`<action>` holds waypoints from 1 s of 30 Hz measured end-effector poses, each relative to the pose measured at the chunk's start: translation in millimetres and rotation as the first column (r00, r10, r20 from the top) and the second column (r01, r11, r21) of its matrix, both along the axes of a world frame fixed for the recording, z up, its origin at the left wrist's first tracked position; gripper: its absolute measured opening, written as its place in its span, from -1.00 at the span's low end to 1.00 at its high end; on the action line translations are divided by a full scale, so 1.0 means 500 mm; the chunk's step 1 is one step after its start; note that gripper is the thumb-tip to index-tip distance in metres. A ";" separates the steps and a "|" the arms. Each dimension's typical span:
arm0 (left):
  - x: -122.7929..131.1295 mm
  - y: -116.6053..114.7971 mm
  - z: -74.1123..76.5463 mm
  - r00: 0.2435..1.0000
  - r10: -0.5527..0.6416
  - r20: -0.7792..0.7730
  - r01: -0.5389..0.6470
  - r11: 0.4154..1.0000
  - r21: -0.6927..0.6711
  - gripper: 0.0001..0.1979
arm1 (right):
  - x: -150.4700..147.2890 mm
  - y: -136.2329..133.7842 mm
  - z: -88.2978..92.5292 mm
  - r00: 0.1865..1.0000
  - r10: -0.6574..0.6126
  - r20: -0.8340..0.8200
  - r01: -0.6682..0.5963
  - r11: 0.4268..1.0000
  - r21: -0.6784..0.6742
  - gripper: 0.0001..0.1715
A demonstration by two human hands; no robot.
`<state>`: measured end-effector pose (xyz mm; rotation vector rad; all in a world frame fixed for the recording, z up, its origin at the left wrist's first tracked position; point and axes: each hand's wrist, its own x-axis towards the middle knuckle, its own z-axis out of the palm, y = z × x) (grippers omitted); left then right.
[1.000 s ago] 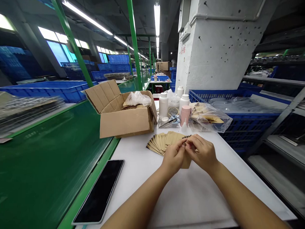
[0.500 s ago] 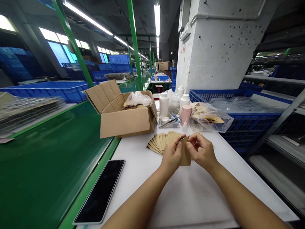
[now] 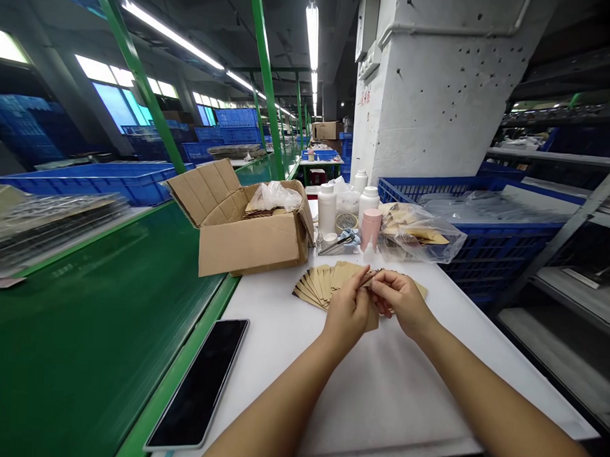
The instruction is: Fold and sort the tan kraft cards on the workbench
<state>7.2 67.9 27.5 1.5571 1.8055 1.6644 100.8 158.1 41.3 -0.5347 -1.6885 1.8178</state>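
Observation:
My left hand (image 3: 348, 313) and my right hand (image 3: 401, 299) meet over the white table (image 3: 379, 391), both pinching the top edge of one small brown kraft paper pouch (image 3: 371, 317). The pouch hangs between my fingers just above the table. Right behind it lies a fanned row of the same brown pouches (image 3: 323, 282), spread flat on the table. Fingers of both hands are curled and pressed together on the pouch's upper rim.
An open cardboard box (image 3: 249, 236) with a plastic bag stands at the back left. White bottles (image 3: 327, 208), a pink bottle (image 3: 370, 229) and a clear bag of pouches (image 3: 417, 236) stand behind. A dark phone (image 3: 202, 381) lies by the green conveyor (image 3: 82, 314). Blue crates (image 3: 484, 241) sit to the right.
The pouch stays pinched in both hands; my hands have shifted slightly, lifting it off the table and drawing close together at its top edge.

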 end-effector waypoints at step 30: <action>-0.006 0.006 -0.004 0.986 -0.048 0.161 0.048 0.999 0.006 -0.54 | 0.001 0.002 -0.014 0.970 -0.212 0.115 0.144 0.890 0.432 -0.78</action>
